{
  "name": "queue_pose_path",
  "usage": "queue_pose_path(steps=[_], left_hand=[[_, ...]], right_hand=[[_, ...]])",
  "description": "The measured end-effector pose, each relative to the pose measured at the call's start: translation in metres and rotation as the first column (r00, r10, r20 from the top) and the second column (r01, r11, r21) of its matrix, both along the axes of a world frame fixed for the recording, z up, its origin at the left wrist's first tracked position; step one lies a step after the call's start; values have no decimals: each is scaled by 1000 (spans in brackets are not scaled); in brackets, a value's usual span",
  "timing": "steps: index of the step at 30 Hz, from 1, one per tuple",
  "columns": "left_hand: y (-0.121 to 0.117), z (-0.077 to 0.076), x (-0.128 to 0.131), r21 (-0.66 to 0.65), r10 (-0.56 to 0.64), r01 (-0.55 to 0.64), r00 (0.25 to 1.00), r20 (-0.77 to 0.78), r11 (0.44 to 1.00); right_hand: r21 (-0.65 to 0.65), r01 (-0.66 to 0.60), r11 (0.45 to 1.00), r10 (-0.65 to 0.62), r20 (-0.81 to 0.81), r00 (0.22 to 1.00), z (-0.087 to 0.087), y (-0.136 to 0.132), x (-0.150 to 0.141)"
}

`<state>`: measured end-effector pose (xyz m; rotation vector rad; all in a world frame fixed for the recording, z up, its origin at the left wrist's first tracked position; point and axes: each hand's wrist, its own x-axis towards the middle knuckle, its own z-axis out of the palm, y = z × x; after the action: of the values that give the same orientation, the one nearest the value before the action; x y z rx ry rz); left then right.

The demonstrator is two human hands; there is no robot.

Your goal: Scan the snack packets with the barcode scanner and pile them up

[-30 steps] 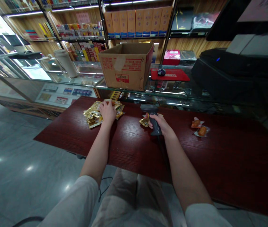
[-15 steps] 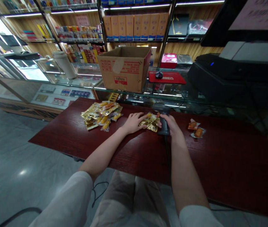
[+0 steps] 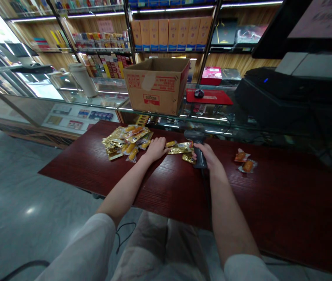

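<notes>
My right hand (image 3: 208, 155) is wrapped around the handle of a black barcode scanner (image 3: 200, 159), its head pointing away from me above the table. To the left, my left hand (image 3: 156, 149) has its fingers curled, pinching the left end of a gold foil snack packet (image 3: 179, 148). A yellow snack in clear wrap (image 3: 171, 144) lies behind that packet. Another gold packet (image 3: 188, 157) rests on the tabletop close to the scanner. Further left is a pile of gold packets and yellow wrapped snacks (image 3: 127, 140), beside my left hand.
Two orange wrapped snacks (image 3: 247, 165) lie on the dark red wooden table (image 3: 283, 195) to the right. Beyond it, a cardboard box (image 3: 154, 88) and a red mat (image 3: 212, 97) with a mouse stand on a glass counter. The scanner's cable hangs toward me.
My left hand has moved left from over the small group of packets, and its fingers have curled. Packets there now spread leftward. The scanner shifted slightly left, its head more visible.
</notes>
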<state>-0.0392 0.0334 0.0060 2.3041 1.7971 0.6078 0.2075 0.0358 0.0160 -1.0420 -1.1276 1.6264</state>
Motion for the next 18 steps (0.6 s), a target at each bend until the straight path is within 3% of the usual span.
queue_pose_path(steps=[3,5,8,10,12,15,18], left_hand=[[6,-2,-5,14,22,-27,959,282,1000],[10,-2,-7,-52,74,-55,844,531,997],[15,-1,-12,-268,231,2,498,836,963],[16,1,-15,-347,309,117,256,916,931],[16,3,-19,-373,356,209,115,927,904],[14,6,-24,-409,413,279,45,910,869],[13,8,-25,-398,413,297,14,911,868]], right_hand=[[1,-44,999,44,-30,999,2,-3,-7],[-3,-74,997,73,-53,996,4,-5,-13],[10,-105,994,106,-102,989,4,-8,-25],[27,-130,991,132,-135,982,2,-10,-33],[35,-150,988,153,-145,977,-2,-12,-40],[21,-180,984,181,-110,977,-7,-12,-47],[17,-197,980,198,-76,977,-10,-12,-50]])
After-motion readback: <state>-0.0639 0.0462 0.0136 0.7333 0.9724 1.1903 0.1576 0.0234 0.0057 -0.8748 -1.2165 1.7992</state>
